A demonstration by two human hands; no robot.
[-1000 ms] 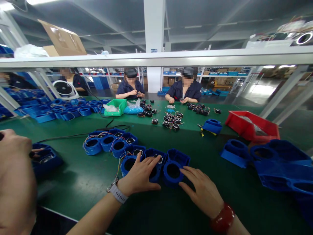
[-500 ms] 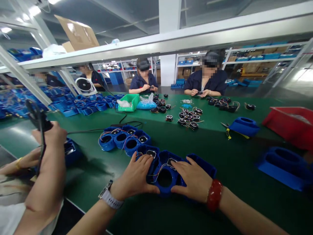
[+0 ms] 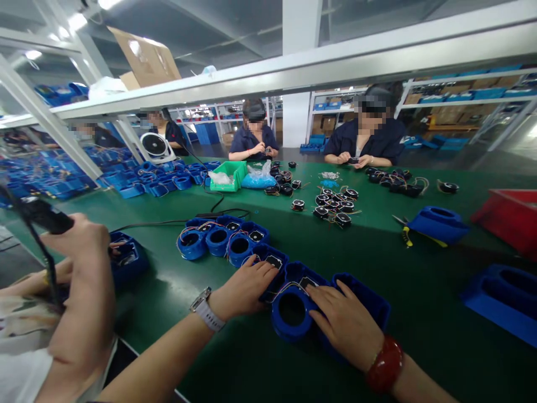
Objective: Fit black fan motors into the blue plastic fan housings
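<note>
My left hand [image 3: 247, 282] lies across a blue plastic housing [image 3: 280, 258], fingers stretched over the black square part set in it. Its thumb and that housing's front are hidden. Beside it stands another blue housing [image 3: 279, 319] with a round opening and thin wires. My right hand [image 3: 348, 319] rests on this one with fingers spread, the fingertips by its black square part [image 3: 309, 282] and the thumb at the ring's right side. Under and behind the right hand is a third blue housing [image 3: 369, 299], partly covered.
Several wired blue housings [image 3: 218, 235] stand in a row at left. A co-worker's hand [image 3: 86, 240] holds a black corded tool. Farther back are black motor-like parts [image 3: 333, 207], a green bin [image 3: 239, 174] and two seated people. Yellow-handled pliers [image 3: 406, 235] and a red bin [image 3: 509, 215] lie right.
My left hand has left the middle housing's ring and shifted onto the housing at its left. A gap now shows between those two housings. My right hand stays on the middle one.
</note>
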